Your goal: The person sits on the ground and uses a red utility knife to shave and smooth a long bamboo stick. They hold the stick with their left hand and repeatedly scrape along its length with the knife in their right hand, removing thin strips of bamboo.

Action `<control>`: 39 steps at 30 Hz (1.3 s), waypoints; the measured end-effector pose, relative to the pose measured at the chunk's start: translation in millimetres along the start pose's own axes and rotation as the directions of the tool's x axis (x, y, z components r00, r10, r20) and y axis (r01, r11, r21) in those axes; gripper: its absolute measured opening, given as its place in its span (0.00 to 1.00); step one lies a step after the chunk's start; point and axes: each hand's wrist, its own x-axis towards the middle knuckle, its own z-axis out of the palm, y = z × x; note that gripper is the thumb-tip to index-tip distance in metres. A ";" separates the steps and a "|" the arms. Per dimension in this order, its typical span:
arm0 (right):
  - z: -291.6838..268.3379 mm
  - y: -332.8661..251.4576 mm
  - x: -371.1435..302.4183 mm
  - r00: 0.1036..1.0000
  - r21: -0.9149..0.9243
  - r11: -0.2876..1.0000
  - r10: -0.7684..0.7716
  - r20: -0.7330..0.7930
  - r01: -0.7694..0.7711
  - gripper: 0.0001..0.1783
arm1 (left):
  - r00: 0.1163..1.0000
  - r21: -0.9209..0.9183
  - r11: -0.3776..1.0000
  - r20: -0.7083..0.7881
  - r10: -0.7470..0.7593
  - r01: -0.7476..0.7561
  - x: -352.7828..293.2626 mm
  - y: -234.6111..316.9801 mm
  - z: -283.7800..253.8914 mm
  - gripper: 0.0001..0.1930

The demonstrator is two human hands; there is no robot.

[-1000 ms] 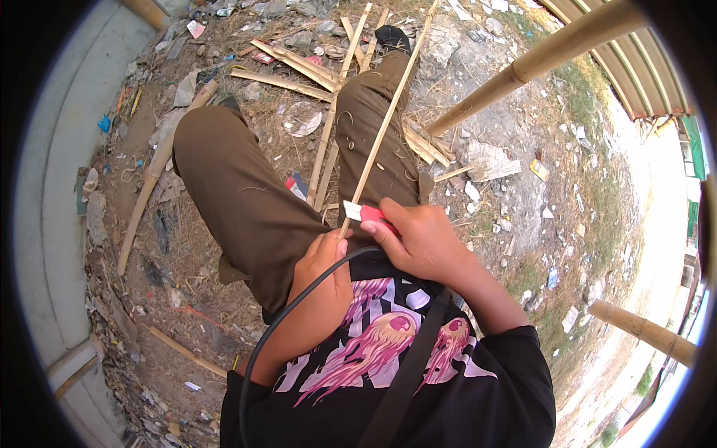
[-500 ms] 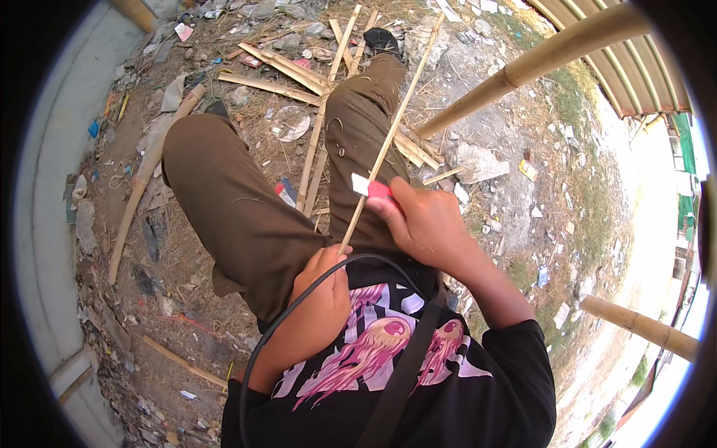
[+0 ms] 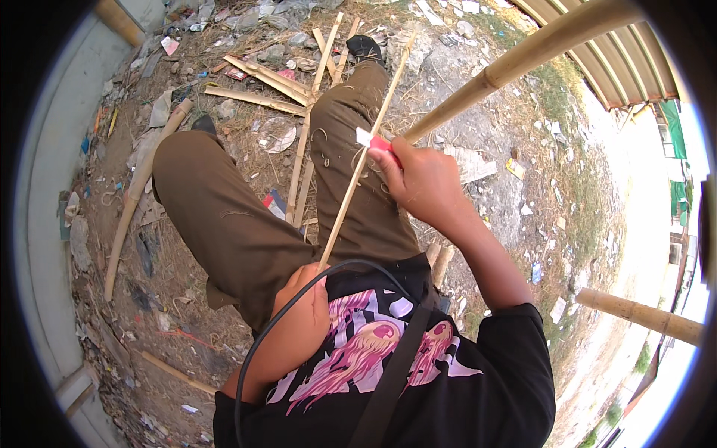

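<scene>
A long thin bamboo strip (image 3: 344, 207) slants from my lap away past my right knee, its far end near the dark shoe. My left hand (image 3: 305, 297) is closed around its near end, close against my shirt. In my right hand (image 3: 427, 183) is a small blade with a red grip (image 3: 380, 144), pinched between thumb and fingers. Its bright, pale metal end (image 3: 364, 137) lies against the strip about halfway along. Part of the red grip is hidden by my fingers. Thin curled shavings (image 3: 357, 163) lie on my brown trousers.
Split bamboo pieces (image 3: 258, 99) lie crossed on the littered ground ahead. A thick bamboo pole (image 3: 515, 67) slants in at the upper right, another (image 3: 638, 316) at the right. A curved stick (image 3: 138, 196) lies left of my leg, near a grey wall (image 3: 45, 187). A black cable (image 3: 272, 328) crosses my left forearm.
My right hand has moved farther from my body along the strip with the red-gripped blade. My left hand still grips the near end. The whole view has shifted slightly.
</scene>
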 end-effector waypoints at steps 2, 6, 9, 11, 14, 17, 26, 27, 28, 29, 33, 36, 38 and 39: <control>-5.7 39.5 26.0 0.985 0.099 0.980 0.173 -0.004 -0.172 0.27 | 0.997 -0.012 1.000 0.074 -0.022 0.022 -19.1 -9.3 -1.2 0.13; 5.5 5.0 -19.4 0.984 0.219 0.972 -0.118 0.131 0.088 0.26 | 0.993 -0.008 0.997 0.088 -0.076 0.077 -15.9 -0.5 -25.2 0.15; 21.8 -22.7 -47.5 0.946 0.212 0.974 -0.138 0.292 0.077 0.24 | 0.983 0.076 0.991 0.138 -0.124 0.114 -32.3 -14.0 -34.1 0.15; 26.5 -16.4 -43.9 0.950 0.149 0.988 -0.079 0.303 0.035 0.25 | 0.970 0.149 0.976 0.163 -0.181 0.157 -45.8 -15.8 -37.1 0.14; 31.2 -12.0 -33.9 0.940 0.150 0.989 -0.044 0.337 -0.007 0.28 | 0.975 0.260 0.958 0.153 -0.161 0.118 -60.0 -17.6 -42.1 0.12; 31.1 -13.1 -32.3 0.941 0.138 0.989 -0.088 0.327 0.045 0.29 | 0.981 0.318 0.943 0.128 -0.143 0.096 -61.8 -17.0 -44.4 0.11; 53.3 -18.1 -46.9 0.980 0.145 0.985 -0.113 0.161 0.090 0.27 | 0.969 0.374 0.914 0.123 -0.215 0.156 -78.4 -6.2 -57.1 0.11; 57.0 -19.3 -49.6 0.986 0.147 0.985 -0.111 0.128 0.091 0.27 | 0.967 0.382 0.910 0.123 -0.221 0.160 -80.0 -4.3 -60.7 0.11; 60.6 -20.5 -52.3 0.990 0.149 0.985 -0.107 0.095 0.092 0.27 | 0.966 0.391 0.906 0.124 -0.227 0.162 -81.0 -1.9 -63.7 0.11; 62.7 -21.7 -54.2 0.993 0.149 0.985 -0.102 0.061 0.092 0.27 | 0.968 0.398 0.905 0.128 -0.216 0.150 -81.4 2.1 -66.0 0.11; 69.8 -23.5 -55.9 0.998 0.149 0.987 -0.056 -0.011 0.057 0.27 | 0.969 0.426 0.893 0.123 -0.216 0.146 -87.1 8.3 -68.1 0.12; 78.7 -24.5 -57.8 0.996 0.126 0.991 -0.035 -0.082 0.046 0.25 | 0.958 0.408 0.893 0.119 -0.260 0.192 -90.4 11.2 -66.8 0.12; 80.6 -26.4 -59.6 0.990 0.098 0.994 -0.031 -0.135 0.045 0.25 | 0.953 0.393 0.896 0.126 -0.274 0.206 -93.3 11.1 -67.3 0.13; 81.9 -26.7 -60.0 0.988 0.089 0.995 -0.038 -0.152 0.052 0.25 | 0.954 0.392 0.897 0.130 -0.272 0.202 -96.4 9.7 -67.6 0.13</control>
